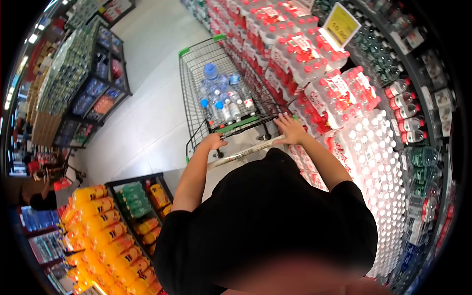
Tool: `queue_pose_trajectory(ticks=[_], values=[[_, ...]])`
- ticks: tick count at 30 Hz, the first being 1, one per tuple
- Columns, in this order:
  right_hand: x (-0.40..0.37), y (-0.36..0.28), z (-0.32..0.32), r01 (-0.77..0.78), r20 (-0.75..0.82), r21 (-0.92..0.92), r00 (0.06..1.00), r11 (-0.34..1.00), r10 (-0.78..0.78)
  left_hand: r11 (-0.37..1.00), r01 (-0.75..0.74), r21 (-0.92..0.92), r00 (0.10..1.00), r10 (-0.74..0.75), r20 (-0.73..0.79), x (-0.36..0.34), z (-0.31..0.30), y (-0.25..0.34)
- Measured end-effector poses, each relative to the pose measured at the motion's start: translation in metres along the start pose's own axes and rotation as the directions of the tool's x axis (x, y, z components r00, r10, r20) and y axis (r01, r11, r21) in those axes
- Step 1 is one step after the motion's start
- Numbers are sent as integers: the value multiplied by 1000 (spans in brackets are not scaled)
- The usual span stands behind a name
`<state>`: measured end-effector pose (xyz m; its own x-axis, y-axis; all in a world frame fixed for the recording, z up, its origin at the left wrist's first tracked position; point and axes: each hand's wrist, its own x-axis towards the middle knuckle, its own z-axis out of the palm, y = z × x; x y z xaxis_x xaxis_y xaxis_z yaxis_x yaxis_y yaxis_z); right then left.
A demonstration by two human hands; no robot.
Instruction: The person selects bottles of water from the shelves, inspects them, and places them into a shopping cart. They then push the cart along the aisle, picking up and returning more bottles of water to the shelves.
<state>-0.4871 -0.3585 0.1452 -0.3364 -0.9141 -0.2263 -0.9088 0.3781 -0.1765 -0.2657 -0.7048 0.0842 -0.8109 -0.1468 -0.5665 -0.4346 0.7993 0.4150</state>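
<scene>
A wire shopping cart [194,73] with green corner pieces stands in front of me, its handle bar [246,151] nearest my body. My left hand [212,142] is closed at the cart's rear left edge, fingers curled over the frame. At the rear right corner, my right hand [291,129] lies with its fingers spread, close to the right end of the handle. Inside the basket are a large water bottle [210,72] with a blue cap and several smaller clear bottles [226,111], some with blue caps, lying in a cluster.
Shrink-wrapped packs of red-capped bottles [300,49] are stacked along the cart's right side, under a yellow price sign [339,25]. Orange drink bottles [105,231] fill a display at lower left. Another bottle display [73,78] stands across the aisle floor [142,93]. A person [44,199] is at far left.
</scene>
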Motion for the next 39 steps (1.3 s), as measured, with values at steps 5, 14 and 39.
queue_pose_trajectory(ticks=[5,14,39], values=[[0,-13,-5,-6,159,14,987,1000,4,999,32,-25,993,-29,114,7,0,-15],[4,-28,10,-89,233,-21,968,996,92,991,95,-92,972,-72,223,0,-8,-20],[-45,-11,2,-18,206,1,978,1000,17,964,210,-162,967,-180,180,-42,48,32]])
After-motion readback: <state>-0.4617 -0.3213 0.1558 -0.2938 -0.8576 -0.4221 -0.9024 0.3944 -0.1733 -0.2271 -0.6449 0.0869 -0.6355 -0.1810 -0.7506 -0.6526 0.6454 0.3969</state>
